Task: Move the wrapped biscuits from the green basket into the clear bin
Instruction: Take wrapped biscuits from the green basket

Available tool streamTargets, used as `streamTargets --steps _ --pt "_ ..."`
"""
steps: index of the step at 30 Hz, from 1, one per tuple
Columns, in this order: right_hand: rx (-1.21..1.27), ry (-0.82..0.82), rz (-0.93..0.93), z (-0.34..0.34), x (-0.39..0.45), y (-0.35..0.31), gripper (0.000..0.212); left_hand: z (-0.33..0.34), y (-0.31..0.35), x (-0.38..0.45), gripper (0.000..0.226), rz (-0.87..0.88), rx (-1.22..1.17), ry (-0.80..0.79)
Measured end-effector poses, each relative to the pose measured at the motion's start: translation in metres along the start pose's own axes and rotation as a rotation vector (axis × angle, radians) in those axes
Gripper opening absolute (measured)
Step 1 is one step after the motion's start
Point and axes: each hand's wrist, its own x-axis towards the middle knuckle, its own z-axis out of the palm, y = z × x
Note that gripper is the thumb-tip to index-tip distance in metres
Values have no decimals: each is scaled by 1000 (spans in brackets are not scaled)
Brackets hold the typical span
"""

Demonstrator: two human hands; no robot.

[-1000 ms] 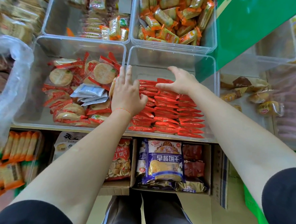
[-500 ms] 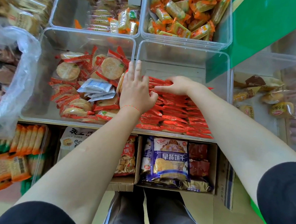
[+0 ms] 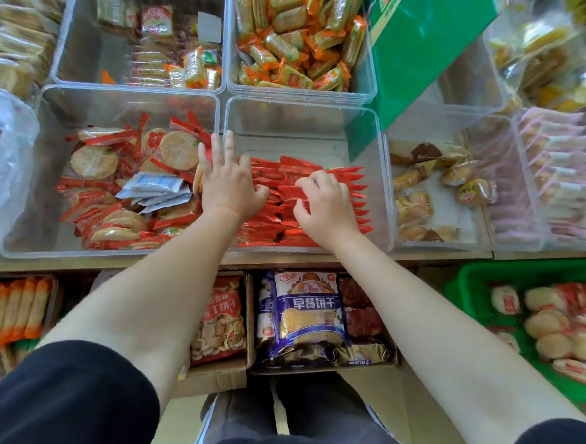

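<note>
Both hands — left hand (image 3: 229, 184) flat, right hand (image 3: 321, 203) curled — press red wrapped biscuits (image 3: 317, 186) stacked inside the clear bin (image 3: 382, 168).

Red wrapped biscuits (image 3: 304, 200) fill the clear bin (image 3: 377, 168); the mesh basket (image 3: 467, 290) is green.

Pretty bright, even light all over, hardly any shadows to be seen. Soft glare is picked up on the clear bin (image 3: 381, 168) walls. Edges are bent by wide-angle distortion, and the top-right corner is smeared with blur.
</note>
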Motion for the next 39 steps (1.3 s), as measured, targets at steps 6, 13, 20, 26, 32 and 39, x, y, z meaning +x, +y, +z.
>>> streamTargets --steps 6,13,20,26,32,39 --pt "215 173 135 -34 -89 16 21 -37 100 -57 36 128 -338 125" --pt "310 69 440 -63 -209 152 18 -6 276 -139 29 224 -390 -108" --pt "220 -325 609 -62 -313 346 25 63 449 -202 25 95 -540 -487" --pt "245 -544 937 -46 -388 452 58 116 528 -239 21 -57 -662 -769" --pt "285 -544 1101 -19 -405 480 74 143 557 -254 14 -189 -669 -911" --pt "327 -525 1107 -11 -396 489 57 151 566 -255 17 -380 -694 -917"
